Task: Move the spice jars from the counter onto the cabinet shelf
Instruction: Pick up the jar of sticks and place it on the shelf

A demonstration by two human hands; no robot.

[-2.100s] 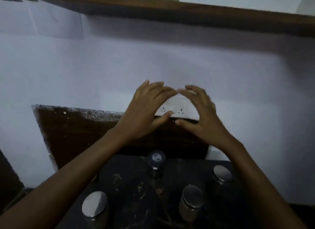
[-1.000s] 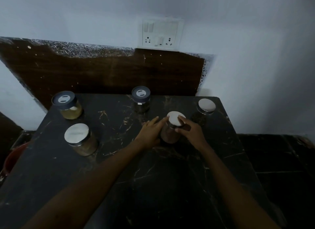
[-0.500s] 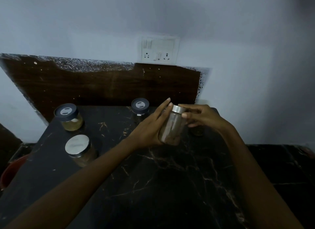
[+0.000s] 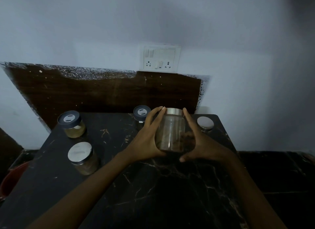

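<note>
**A:** Why two hands for one jar?

**B:** Glass sides and a smooth steel lid look slippery to me. The left hand (image 4: 146, 140) and the right hand (image 4: 199, 143) clasp the jar (image 4: 171, 131) from either side. The fingers (image 4: 157, 112) lie close together up the glass to the lid, and the thumbs are tucked under the base. That cradle should keep it level on the way up.

**A:** Where is it?

**B:** It seems to be held just off the table (image 4: 153, 186), nearly upright, in front of the dark wall panel (image 4: 102, 92). The shelf isn't in view.

**A:** How does it look?

**B:** It is round and made of clear glass. Something brownish sits low inside, but the light is too dim to tell how full it is.

**A:** And the others?

**B:** Four stand on the table, well apart:
- the left dark-lidded jar (image 4: 71, 124)
- the middle dark-lidded jar (image 4: 141, 112), just behind the left hand
- the front steel-lidded jar (image 4: 82, 158)
- the right steel-lidded jar (image 4: 205, 123)

I'd say the spacing lets each one be lifted without knocking its neighbour.
</note>
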